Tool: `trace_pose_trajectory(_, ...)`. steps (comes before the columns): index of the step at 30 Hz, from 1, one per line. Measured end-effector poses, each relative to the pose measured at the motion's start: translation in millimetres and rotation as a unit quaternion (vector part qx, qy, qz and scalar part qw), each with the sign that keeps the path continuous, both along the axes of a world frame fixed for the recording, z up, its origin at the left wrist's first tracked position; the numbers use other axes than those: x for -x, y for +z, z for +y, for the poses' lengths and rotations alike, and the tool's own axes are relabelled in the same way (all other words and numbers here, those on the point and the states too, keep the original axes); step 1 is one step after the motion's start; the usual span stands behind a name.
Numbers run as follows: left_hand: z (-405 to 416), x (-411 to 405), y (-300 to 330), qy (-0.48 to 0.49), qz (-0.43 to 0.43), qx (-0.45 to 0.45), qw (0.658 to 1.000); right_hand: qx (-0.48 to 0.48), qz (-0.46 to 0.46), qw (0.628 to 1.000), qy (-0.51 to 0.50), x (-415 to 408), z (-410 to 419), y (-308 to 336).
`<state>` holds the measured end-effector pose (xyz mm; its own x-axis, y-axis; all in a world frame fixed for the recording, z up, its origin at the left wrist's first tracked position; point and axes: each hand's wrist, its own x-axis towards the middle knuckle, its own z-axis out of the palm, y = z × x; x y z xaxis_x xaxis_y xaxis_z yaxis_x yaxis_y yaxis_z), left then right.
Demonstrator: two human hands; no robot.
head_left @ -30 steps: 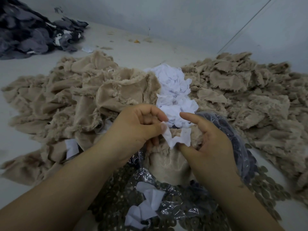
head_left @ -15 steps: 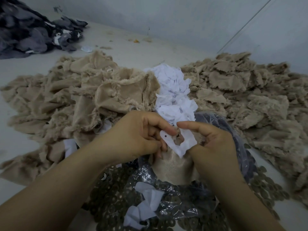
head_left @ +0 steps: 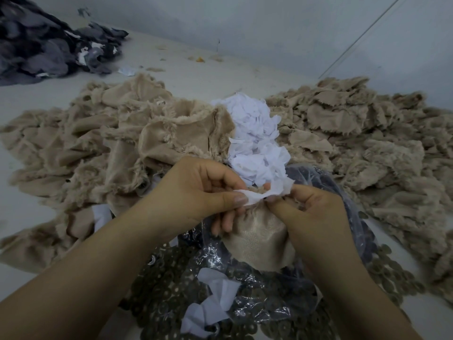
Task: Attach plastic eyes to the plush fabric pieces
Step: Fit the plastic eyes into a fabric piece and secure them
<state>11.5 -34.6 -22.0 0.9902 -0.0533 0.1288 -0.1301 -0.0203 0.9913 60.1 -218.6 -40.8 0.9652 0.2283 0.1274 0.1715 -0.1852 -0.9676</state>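
A beige plush fabric piece [head_left: 259, 241] hangs between my hands, its smooth back facing me. On its top edge lies a small white backing patch [head_left: 267, 192]. My left hand [head_left: 196, 190] pinches the patch and the plush edge between thumb and curled fingers. My right hand [head_left: 311, 209] grips the other end of the patch and the plush with curled fingers. Any plastic eye in the piece is hidden by the patch and fingers. Dark plastic washers [head_left: 166, 278] lie heaped below, partly in a clear plastic bag [head_left: 264, 295].
Beige plush pieces are piled at left [head_left: 98, 148] and at right [head_left: 367, 143]. A heap of white patches [head_left: 255, 141] sits between them. Dark grey fabric [head_left: 44, 45] lies far left. A few white patches [head_left: 213, 303] rest on the bag. The wall [head_left: 269, 25] rises behind.
The white patch was held flat and facing me; now it is folded down over the plush edge. Both hands have closed in on it and my right fingers have curled.
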Motion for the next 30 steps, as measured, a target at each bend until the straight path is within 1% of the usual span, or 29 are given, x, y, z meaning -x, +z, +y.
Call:
trace_pose_trajectory(5,-7.9,0.1,-1.2,-0.032,0.031,0.061,0.997,-0.003,-0.001,1.000,0.013,-0.5,-0.9,-0.1)
trace_pose_trajectory(10,-26.6,1.8,-7.1,-0.039,0.078,0.082,0.993,-0.039,0.044,0.997,0.040,-4.1,-3.5,0.4)
trace_pose_trajectory(12,-31.9,1.6,-10.8,-0.013,0.079,0.061,0.995,-0.031,0.035,0.998,0.039,-5.1,-3.1,0.0)
trace_pose_trajectory(16,-35.0,-1.4,-11.8,0.070,0.057,0.016,0.996,-0.008,0.005,1.000,0.029,-4.0,-2.4,-0.5)
trace_pose_trajectory(19,-35.5,-2.9,-10.6,0.108,0.036,-0.009,0.993,0.009,-0.015,0.999,0.027,-3.9,-2.4,-1.5)
trace_pose_trajectory(26,-36.7,-1.4,-11.6,0.151,0.011,-0.081,0.985,0.066,-0.057,0.996,0.012,-2.8,-2.2,-3.5)
trace_pose_trajectory(30,-33.5,-2.4,-11.4,0.147,0.013,-0.103,0.984,0.093,-0.078,0.993,0.001,-0.1,-3.5,-5.9)
